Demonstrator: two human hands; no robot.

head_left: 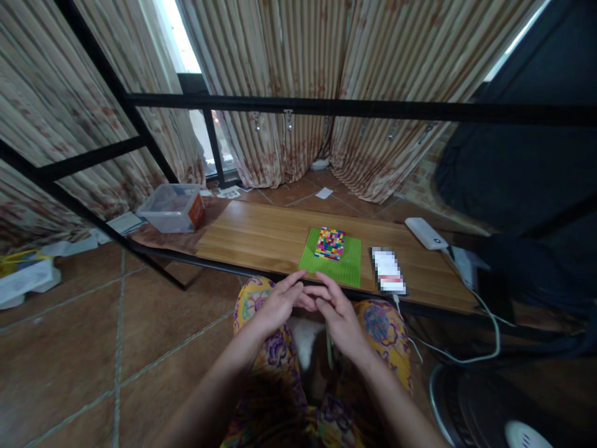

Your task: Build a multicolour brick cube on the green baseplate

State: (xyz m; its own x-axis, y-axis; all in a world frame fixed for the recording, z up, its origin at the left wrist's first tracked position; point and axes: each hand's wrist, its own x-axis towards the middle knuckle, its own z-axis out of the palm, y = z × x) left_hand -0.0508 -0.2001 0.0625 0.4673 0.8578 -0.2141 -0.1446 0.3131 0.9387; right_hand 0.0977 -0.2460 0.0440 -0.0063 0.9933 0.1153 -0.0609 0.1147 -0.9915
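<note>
My left hand (286, 298) and my right hand (336, 311) are held above my lap, close to the bench's front edge. Their fingertips meet or overlap in the middle, fingers stretched out, and I see nothing held in either. Just beyond them, a green studded baseplate (342, 271) lies on the wooden bench (252, 233). On its upper part sits a multicoloured block of small toy bricks (330, 243). To the right of the baseplate lies a phone (388, 271) with a lit, blurred screen and a white cable plugged in.
A white power bank (425, 233) with a cable (485, 305) lies at the bench's right. A clear plastic box (171, 208) stands beyond its left end. A black metal frame (326, 107) crosses ahead of patterned curtains (280, 56). A round dark object (480, 404) stands at lower right.
</note>
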